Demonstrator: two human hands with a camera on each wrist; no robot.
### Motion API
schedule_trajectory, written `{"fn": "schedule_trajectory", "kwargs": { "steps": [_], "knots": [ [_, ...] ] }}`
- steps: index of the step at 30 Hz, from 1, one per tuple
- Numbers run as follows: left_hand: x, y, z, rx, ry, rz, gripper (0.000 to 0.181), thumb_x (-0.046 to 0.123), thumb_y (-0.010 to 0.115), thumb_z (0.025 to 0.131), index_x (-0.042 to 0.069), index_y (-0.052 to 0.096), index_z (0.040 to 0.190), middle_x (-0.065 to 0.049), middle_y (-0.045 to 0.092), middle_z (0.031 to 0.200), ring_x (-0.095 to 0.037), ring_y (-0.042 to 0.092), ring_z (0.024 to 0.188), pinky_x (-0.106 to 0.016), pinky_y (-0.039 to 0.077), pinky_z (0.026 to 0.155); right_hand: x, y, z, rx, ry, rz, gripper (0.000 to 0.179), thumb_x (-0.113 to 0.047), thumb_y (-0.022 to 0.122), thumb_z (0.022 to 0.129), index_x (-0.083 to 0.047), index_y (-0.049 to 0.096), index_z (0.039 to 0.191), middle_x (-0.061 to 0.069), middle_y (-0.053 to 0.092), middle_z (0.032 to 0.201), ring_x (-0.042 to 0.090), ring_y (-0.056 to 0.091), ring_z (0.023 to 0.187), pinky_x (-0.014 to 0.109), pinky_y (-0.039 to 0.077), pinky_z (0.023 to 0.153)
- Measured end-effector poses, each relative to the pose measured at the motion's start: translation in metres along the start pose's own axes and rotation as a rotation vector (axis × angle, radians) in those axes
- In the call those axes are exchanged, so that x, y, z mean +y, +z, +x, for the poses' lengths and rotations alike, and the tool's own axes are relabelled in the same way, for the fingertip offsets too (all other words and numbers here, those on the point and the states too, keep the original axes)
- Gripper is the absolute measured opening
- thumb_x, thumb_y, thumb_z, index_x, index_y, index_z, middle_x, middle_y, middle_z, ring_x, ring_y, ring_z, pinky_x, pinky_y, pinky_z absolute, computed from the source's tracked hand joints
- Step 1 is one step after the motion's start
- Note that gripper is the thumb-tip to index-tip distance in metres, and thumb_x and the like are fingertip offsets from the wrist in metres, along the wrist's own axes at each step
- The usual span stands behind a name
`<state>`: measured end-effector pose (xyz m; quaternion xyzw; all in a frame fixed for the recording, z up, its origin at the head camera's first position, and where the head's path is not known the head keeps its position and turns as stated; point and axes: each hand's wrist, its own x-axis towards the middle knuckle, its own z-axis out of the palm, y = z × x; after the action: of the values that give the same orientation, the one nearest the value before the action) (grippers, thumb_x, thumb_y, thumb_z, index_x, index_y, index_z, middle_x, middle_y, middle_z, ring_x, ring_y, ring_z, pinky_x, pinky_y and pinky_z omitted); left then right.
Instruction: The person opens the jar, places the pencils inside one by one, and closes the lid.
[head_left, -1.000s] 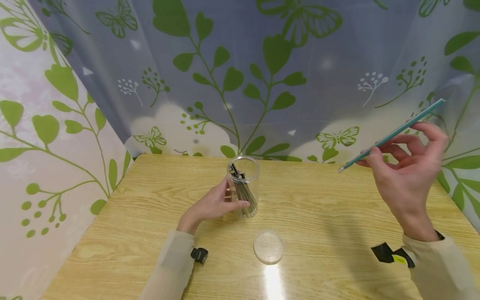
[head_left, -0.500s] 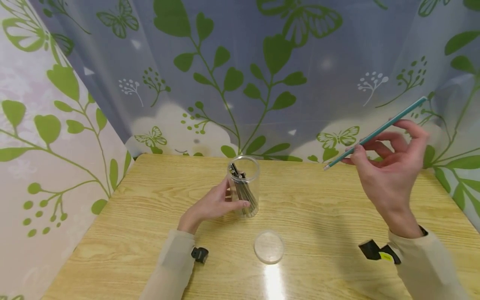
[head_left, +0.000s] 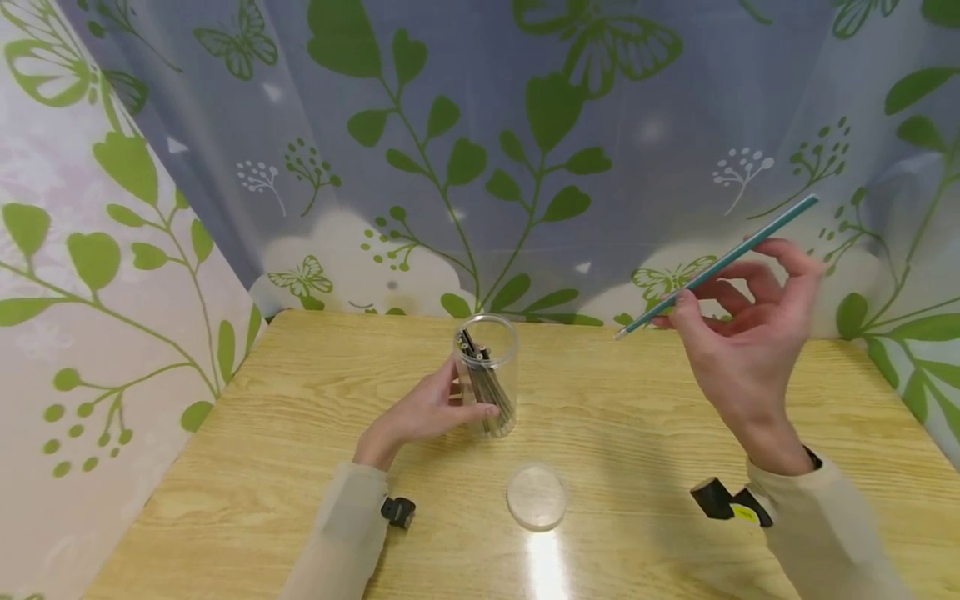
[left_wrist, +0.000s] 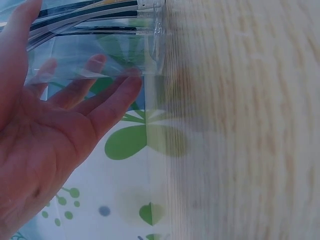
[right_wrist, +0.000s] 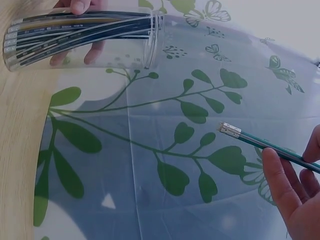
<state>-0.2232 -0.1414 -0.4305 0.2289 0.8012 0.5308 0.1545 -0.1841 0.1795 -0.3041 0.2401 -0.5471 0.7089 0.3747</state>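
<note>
A clear plastic jar (head_left: 504, 375) stands upright on the wooden table, its top uncovered. Several dark pencils (right_wrist: 85, 32) lean inside it. My left hand (head_left: 423, 414) holds the jar from the left, thumb across the front and fingers behind. Raised above the table to the right, my right hand (head_left: 750, 350) pinches a teal pencil (head_left: 720, 265) between thumb and fingers. The pencil slants, with its metal-banded eraser end low toward the jar and its other end up to the right. In the right wrist view that eraser end (right_wrist: 230, 130) points toward the jar.
A round clear lid (head_left: 537, 497) lies flat on the table (head_left: 247, 467) in front of the jar. Behind the table hangs a curtain (head_left: 480, 208) printed with leaves and butterflies, close to the back edge. Another patterned panel (head_left: 45, 350) borders the left side.
My right hand has moved left with the teal pencil, bringing it nearer the jar. The left hand, the jar and the lid have stayed in place.
</note>
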Motion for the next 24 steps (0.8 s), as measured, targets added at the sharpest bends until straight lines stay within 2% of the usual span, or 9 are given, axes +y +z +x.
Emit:
{"fn": "schedule_trajectory", "kwargs": {
  "steps": [6, 15, 24],
  "knots": [
    [0.0, 0.0, 0.001, 0.003, -0.001, -0.005, 0.076, 0.021, 0.076, 0.094, 0.023, 0.031, 0.156, -0.009, 0.056, 0.141, -0.032, 0.057, 0.134, -0.045, 0.049, 0.116, 0.0, 0.009, -0.001, -0.017, -0.003, 0.017, 0.059, 0.024, 0.059, 0.079, 0.001, 0.04, 0.13, 0.011, 0.06, 0.091, 0.022, 0.071, 0.074, 0.03, 0.065, 0.06],
    [-0.001, 0.0, 0.002, 0.003, 0.004, 0.009, 0.083, 0.022, 0.076, 0.095, 0.025, 0.025, 0.16, -0.009, 0.055, 0.143, -0.033, 0.057, 0.135, -0.045, 0.048, 0.116, 0.003, 0.025, -0.002, -0.053, 0.001, 0.023, 0.059, 0.023, 0.059, 0.08, -0.001, 0.039, 0.131, 0.01, 0.059, 0.091, 0.022, 0.07, 0.074, 0.032, 0.065, 0.061],
    [-0.003, 0.001, 0.001, -0.009, 0.018, -0.002, 0.078, 0.021, 0.075, 0.095, 0.025, 0.028, 0.157, -0.01, 0.056, 0.14, -0.03, 0.059, 0.132, -0.044, 0.05, 0.115, 0.011, 0.04, -0.006, -0.1, 0.001, 0.041, 0.068, 0.022, 0.06, 0.081, -0.005, 0.035, 0.138, 0.008, 0.059, 0.092, 0.021, 0.071, 0.075, 0.033, 0.066, 0.064]
  ]
}}
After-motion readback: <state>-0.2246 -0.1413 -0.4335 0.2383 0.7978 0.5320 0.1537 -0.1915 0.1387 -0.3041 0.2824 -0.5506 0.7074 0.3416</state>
